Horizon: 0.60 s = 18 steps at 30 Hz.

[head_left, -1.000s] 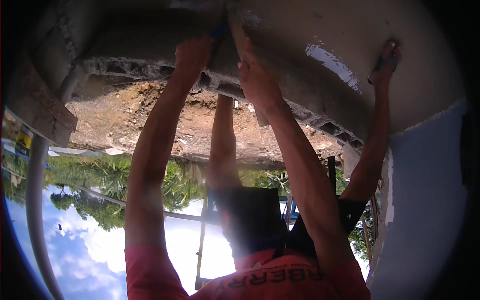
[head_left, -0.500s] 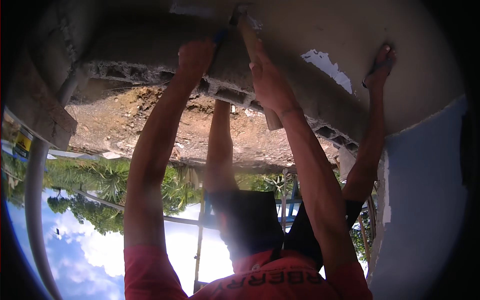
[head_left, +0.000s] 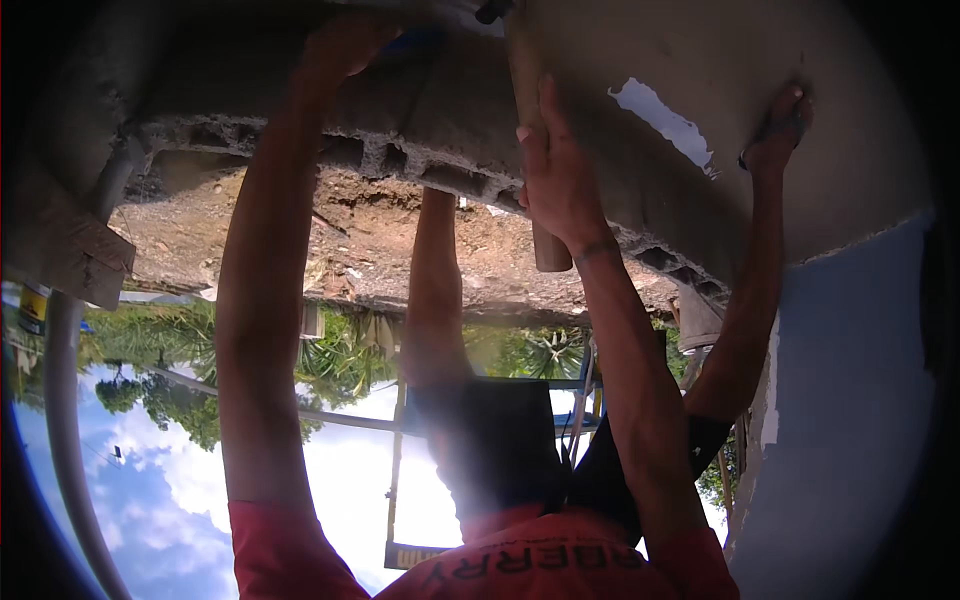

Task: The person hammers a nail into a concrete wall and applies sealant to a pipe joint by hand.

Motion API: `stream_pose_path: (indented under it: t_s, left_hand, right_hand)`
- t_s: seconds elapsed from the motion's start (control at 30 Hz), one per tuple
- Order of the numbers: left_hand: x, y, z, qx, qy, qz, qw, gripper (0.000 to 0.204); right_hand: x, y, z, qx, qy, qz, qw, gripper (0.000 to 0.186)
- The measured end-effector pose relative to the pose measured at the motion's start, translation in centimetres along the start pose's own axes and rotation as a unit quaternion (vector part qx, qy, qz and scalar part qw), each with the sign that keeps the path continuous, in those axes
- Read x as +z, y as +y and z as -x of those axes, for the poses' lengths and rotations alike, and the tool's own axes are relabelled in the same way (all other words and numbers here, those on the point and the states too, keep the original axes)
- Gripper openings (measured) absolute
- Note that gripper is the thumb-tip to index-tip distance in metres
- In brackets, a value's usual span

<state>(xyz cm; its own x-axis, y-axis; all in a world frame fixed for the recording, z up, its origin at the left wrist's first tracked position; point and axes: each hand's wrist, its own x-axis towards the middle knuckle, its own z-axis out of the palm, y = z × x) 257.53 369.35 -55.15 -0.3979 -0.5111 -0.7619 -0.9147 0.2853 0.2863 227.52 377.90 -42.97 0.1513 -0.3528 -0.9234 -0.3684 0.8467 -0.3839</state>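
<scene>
My right hand (head_left: 566, 190) is wrapped round the pale wooden handle of a hammer (head_left: 528, 70). The handle's end sticks out below my palm, and the dark head is partly cut off at the top edge. Farther left, my left hand (head_left: 345, 48) is closed on a blue-handled tool (head_left: 415, 40), whose working end I cannot make out in the shadow. Both hands are above the broken edge of a hollow-block wall (head_left: 455, 178). To the right of the hammer, a pale bare patch (head_left: 665, 120) shows on the grey surface.
One bare leg (head_left: 435, 250) passes behind the block edge; a sandalled foot (head_left: 780, 130) rests on the grey surface at the right. A blue wall (head_left: 850, 400) stands at right. At left are a board (head_left: 75, 240) and a grey pipe (head_left: 65, 400). Rubble ground (head_left: 380, 250) lies beyond the blocks.
My left hand has moved up and left with the blue-handled tool, away from the hammer head. My right hand and the hammer have shifted slightly right, the handle now more upright.
</scene>
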Motion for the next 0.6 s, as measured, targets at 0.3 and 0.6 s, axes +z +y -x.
stream_pose_path:
  t_s: [0.3, 0.6]
  left_hand:
    - [1.3, 12.5, 5.0, -0.204, -0.047, -0.031, 0.977, 0.033]
    - [0.6, 7.2, 3.5, -0.028, 0.142, -0.047, 0.988, 0.032]
  right_hand:
    - [-0.2, 1.0, 0.7, -0.07, -0.012, 0.071, 0.995, 0.063]
    - [-0.5, 1.8, 1.4, -0.036, -0.007, -0.036, 0.999, 0.061]
